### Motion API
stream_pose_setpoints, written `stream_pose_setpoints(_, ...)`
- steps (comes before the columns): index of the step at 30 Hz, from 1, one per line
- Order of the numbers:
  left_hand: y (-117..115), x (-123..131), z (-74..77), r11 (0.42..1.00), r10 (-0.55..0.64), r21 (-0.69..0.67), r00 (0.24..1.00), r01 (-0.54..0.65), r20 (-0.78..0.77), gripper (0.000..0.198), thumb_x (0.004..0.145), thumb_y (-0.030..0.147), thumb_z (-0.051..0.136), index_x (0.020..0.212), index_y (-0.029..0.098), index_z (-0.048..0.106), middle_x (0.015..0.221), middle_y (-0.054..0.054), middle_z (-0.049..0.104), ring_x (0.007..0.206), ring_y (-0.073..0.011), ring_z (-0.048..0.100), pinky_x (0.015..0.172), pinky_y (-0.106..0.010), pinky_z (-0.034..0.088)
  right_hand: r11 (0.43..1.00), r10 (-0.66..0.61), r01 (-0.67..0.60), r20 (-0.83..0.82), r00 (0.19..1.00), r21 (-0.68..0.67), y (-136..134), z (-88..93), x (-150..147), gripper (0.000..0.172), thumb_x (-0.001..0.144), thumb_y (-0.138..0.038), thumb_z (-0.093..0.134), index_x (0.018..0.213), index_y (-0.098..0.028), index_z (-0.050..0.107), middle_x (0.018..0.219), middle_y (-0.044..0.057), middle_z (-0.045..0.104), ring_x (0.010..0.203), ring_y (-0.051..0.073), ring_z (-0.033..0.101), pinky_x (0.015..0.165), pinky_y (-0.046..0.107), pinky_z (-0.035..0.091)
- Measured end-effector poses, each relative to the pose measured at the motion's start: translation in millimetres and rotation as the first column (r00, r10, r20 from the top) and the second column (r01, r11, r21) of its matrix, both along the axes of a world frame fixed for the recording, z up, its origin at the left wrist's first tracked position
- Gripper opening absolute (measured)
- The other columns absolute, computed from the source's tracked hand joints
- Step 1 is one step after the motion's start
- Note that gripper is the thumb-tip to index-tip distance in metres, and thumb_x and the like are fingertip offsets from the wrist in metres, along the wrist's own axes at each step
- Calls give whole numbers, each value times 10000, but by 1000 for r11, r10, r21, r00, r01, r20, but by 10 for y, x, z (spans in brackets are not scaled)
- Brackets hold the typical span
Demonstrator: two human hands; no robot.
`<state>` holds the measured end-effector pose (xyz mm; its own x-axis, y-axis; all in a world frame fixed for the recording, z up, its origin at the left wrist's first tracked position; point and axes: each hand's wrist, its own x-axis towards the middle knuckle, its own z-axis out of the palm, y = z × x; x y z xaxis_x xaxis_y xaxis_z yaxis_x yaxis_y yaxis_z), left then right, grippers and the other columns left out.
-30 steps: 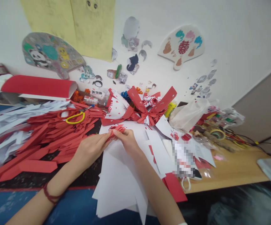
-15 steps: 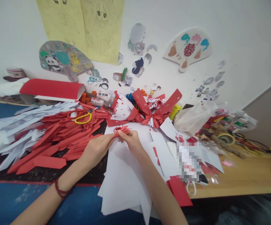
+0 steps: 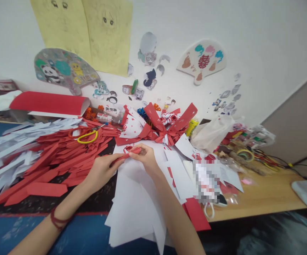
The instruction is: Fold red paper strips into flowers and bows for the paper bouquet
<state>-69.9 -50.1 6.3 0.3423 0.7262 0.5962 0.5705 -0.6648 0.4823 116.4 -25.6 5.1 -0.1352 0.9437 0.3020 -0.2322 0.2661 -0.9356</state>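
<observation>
A folded red paper strip is held between both hands, above a stack of white paper sheets. My left hand pinches its near left end, and my right hand grips the far right end between thumb and fingers. To the left lies a heap of red paper strips, several with pointed ends. Scissors with yellow and red handles rest on that heap. Just behind the hands stand red and white paper bouquets.
White paper strips lie at far left beside the red ones. A rolled red sheet is near the wall. To the right are a pixelated item, a tape roll and plastic bags.
My hands have moved slightly apart, and more of the red strip shows between them. The whole scene has shifted left as the camera turned.
</observation>
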Motion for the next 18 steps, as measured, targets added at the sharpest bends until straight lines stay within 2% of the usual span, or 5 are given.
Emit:
stream_pose_setpoints(5,26,-39,2,999,-44,-11,998,44,-40,270,938,329,496,1068,180,680,898,-40,745,679,-129,666,623,-188,478,993,-94,88,80,992,74,27,-46,21,229,602,-294,834,694,-177,662,709,17,678,675,162,624,686,290,488)
stream_pose_setpoints(9,52,-108,-22,998,-65,5,991,66,-114,279,956,326,463,1100,198,664,992,-54,734,822,-156,691,711,-214,505,955,-176,93,285,942,283,15,-39,44,146,717,-297,763,769,-184,685,763,45,689,745,195,640,726,313,493)
stream_pose_setpoints(11,71,-149,-39,997,-58,44,985,66,-163,288,964,318,444,1110,192,658,998,-68,729,856,-168,692,741,-233,514,908,-226,25,437,870,419,1,-40,50,126,783,-270,705,886,-196,707,878,69,706,832,208,640,800,332,481)
stream_pose_setpoints(13,91,-189,-51,993,-42,94,972,65,-230,289,968,300,431,1105,177,654,986,-83,725,858,-177,690,748,-250,517,865,-258,-57,539,802,498,-12,-51,50,153,838,-252,644,970,-202,704,959,85,703,890,213,634,837,340,470)
stream_pose_setpoints(18,113,-242,-57,982,-8,168,920,81,-392,275,964,216,415,1102,151,644,910,-93,714,784,-185,675,685,-266,515,848,-273,-149,660,700,509,-12,-120,35,148,869,-223,608,989,-201,691,949,83,707,868,206,638,791,314,473)
